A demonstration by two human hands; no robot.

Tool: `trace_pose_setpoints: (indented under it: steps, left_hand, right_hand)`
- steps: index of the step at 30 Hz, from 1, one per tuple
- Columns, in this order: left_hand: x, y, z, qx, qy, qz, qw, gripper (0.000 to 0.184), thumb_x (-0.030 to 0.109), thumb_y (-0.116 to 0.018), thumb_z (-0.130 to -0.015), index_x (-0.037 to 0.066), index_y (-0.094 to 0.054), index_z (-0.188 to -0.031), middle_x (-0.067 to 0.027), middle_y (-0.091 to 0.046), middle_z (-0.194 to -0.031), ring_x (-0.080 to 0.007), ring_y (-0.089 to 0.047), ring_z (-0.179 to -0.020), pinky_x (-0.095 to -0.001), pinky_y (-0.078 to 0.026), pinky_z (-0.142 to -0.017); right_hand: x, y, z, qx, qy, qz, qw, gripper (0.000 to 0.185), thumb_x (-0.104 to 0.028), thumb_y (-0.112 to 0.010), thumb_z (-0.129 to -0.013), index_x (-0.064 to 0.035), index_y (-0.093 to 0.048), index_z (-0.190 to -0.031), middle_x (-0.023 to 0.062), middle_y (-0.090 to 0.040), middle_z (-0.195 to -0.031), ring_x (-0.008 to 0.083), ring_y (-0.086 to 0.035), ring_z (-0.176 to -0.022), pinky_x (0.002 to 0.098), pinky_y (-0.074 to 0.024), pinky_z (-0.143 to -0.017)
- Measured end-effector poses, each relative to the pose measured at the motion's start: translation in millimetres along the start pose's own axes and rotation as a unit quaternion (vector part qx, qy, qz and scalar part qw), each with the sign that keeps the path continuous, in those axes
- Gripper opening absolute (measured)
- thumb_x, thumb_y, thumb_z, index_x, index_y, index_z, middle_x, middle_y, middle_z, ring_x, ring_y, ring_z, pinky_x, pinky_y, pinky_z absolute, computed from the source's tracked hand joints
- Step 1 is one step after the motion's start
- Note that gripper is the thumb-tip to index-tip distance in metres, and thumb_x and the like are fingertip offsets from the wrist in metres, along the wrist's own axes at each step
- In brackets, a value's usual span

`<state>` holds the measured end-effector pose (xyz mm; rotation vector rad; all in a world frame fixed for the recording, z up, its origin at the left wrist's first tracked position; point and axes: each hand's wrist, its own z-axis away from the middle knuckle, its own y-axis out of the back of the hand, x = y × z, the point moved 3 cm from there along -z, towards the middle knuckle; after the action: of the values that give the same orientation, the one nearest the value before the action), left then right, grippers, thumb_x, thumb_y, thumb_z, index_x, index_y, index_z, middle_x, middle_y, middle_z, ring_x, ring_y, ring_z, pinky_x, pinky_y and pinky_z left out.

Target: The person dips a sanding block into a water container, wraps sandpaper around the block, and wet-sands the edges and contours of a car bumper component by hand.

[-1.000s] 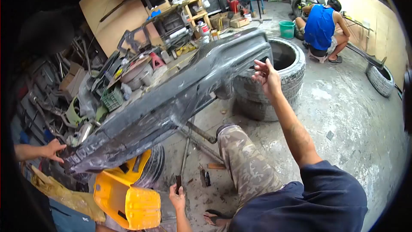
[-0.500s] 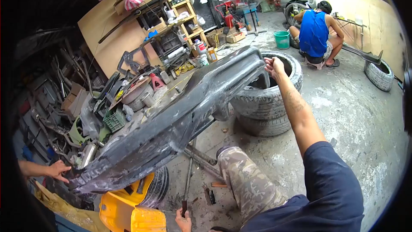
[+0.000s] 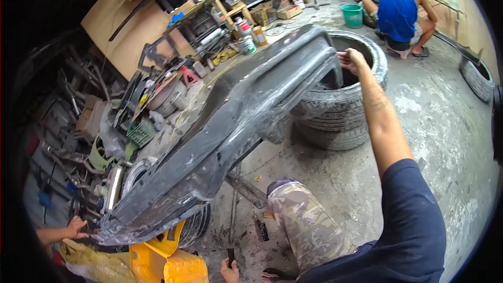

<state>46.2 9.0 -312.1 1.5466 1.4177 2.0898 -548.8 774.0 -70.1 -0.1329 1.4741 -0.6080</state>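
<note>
Well, nearest to me, left of the camouflage-clad leg (image 3: 309,220), the left hand (image 3: 229,272) has its grip pinched round a small dark block (image 3: 230,255). Above it the long dark panel (image 3: 225,131), scuffed and shaped rather like a car bumper, slants right across the space, its low end by the yellow plastic piece (image 3: 183,269) and its far end over the stacked tyres (image 3: 340,109). Another person's hand (image 3: 75,229) is just beside the low end. The right hand (image 3: 357,62) reaches to the far end, fingers loosely bent at the edge; whether that grip pinches or only touches, I can't tell.

To my eye the risk is the panel sliding or rolling. It is long and its rests look makeshift, so an uneven push at one end could shift the other, or squeeze fingers against the tyres.

Underneath, a metal bar (image 3: 246,191) juts toward the knee and would hinder anyone stepping in. Past the panel, a green crate (image 3: 140,132) and a red stand (image 3: 189,75) sit among jumbled parts, blocking that side. Farther off are a green bucket (image 3: 352,17), a person in a blue top (image 3: 399,10) seated low, and wooden shelving (image 3: 234,9).
</note>
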Motion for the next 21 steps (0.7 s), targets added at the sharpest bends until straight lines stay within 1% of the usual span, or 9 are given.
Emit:
trace_pose_setpoints:
  steps: [3, 5, 8, 11, 12, 13, 15, 19, 21]
  left_hand:
    - [-7, -3, 1, 0.011, 0.01, -0.061, 0.998, 0.034, 0.018, -0.073, -0.091, -0.005, -0.061, -0.113, -0.0197, -0.07, -0.09, -0.0315, -0.072, -0.079, -0.0383, -0.055, -0.068]
    - [-19, -4, -1, 0.02, -0.084, -0.02, 0.996, 0.032, 0.015, -0.072, -0.091, -0.005, -0.061, -0.115, -0.0202, -0.072, -0.094, -0.0301, -0.072, -0.082, -0.0375, -0.057, -0.072]
    - [5, 1, 7, 0.064, -0.151, -0.004, 0.987, 0.033, 0.012, -0.073, -0.091, -0.004, -0.061, -0.117, -0.0206, -0.073, -0.1, -0.031, -0.073, -0.087, -0.0385, -0.057, -0.078]
    - [33, 7, 8, 0.076, -0.097, 0.024, 0.992, 0.032, 0.016, -0.072, -0.09, 0.005, -0.064, -0.119, -0.0226, -0.072, -0.103, -0.0399, -0.071, -0.099, -0.0426, -0.055, -0.082]
    - [46, 12, 4, 0.08, -0.094, 0.041, 0.992, 0.032, 0.016, -0.072, -0.091, 0.006, -0.063, -0.12, -0.0232, -0.072, -0.101, -0.0406, -0.071, -0.097, -0.0428, -0.056, -0.08]
    - [65, 22, 2, 0.1, -0.11, 0.071, 0.986, 0.032, 0.017, -0.071, -0.092, 0.006, -0.063, -0.121, -0.0236, -0.072, -0.098, -0.0409, -0.072, -0.094, -0.0422, -0.056, -0.078]
    - [115, 58, 6, 0.127, -0.138, 0.111, 0.976, 0.032, 0.018, -0.071, -0.094, 0.006, -0.062, -0.122, -0.0231, -0.072, -0.095, -0.0352, -0.074, -0.086, -0.0382, -0.055, -0.074]
    - [165, 156, 28, 0.161, -0.067, 0.157, 0.972, 0.035, 0.015, -0.071, -0.094, 0.003, -0.063, -0.126, -0.0159, -0.073, -0.108, -0.0224, -0.071, -0.099, -0.034, -0.053, -0.084]
    - [174, 220, 41, 0.257, -0.131, 0.105, 0.952, 0.035, 0.013, -0.069, -0.094, 0.001, -0.063, -0.126, -0.0149, -0.071, -0.116, -0.0247, -0.068, -0.108, -0.0351, -0.052, -0.094]
  right_hand:
    - [-9, 14, -7, -0.062, -0.025, -0.309, 0.949, 0.018, -0.009, -0.049, -0.091, -0.0029, -0.066, -0.096, 0.009, -0.065, -0.081, 0.0205, -0.063, -0.078, 0.037, -0.0526, -0.079]
    - [-41, 21, 11, -0.285, 0.045, -0.38, 0.879, 0.009, -0.003, -0.052, -0.091, -0.0037, -0.061, -0.091, 0.007, -0.062, -0.076, 0.0198, -0.062, -0.071, 0.0366, -0.0543, -0.077]
    - [-95, 37, 4, -0.192, 0.032, -0.269, 0.943, 0.013, 0.0, -0.057, -0.092, -0.0021, -0.065, -0.102, 0.0087, -0.068, -0.084, 0.0193, -0.068, -0.078, 0.0315, -0.0583, -0.074]
    - [-107, 13, 11, -0.387, 0.079, -0.179, 0.901, 0.031, -0.023, -0.052, -0.105, -0.0004, -0.062, -0.123, 0.0067, -0.068, -0.109, 0.0197, -0.062, -0.105, 0.036, -0.0496, -0.099]
    - [-99, -33, 84, -0.162, 0.11, -0.199, 0.96, 0.025, -0.022, -0.051, -0.106, -0.0018, -0.062, -0.118, 0.0051, -0.065, -0.11, 0.0163, -0.061, -0.106, 0.0331, -0.0493, -0.099]
    - [-84, -57, 104, -0.358, 0.131, -0.173, 0.908, 0.026, -0.025, -0.052, -0.107, -0.0042, -0.061, -0.12, 0.0015, -0.062, -0.102, 0.0149, -0.059, -0.1, 0.0319, -0.049, -0.095]
    - [-38, -112, 184, -0.458, 0.131, -0.1, 0.873, 0.024, -0.029, -0.051, -0.107, -0.0075, -0.06, -0.109, 0.0022, -0.058, -0.088, 0.016, -0.056, -0.082, 0.0312, -0.0489, -0.08]
    - [90, -222, 360, -0.415, -0.012, -0.026, 0.909, 0.033, -0.029, -0.054, -0.104, -0.0023, -0.063, -0.087, 0.0112, -0.065, -0.071, 0.0257, -0.067, -0.068, 0.0375, -0.0587, -0.066]
    - [138, -268, 420, -0.561, -0.097, 0.084, 0.818, 0.033, -0.026, -0.058, -0.102, 0.0037, -0.067, -0.089, 0.0197, -0.073, -0.084, 0.0279, -0.073, -0.076, 0.0393, -0.0611, -0.072]
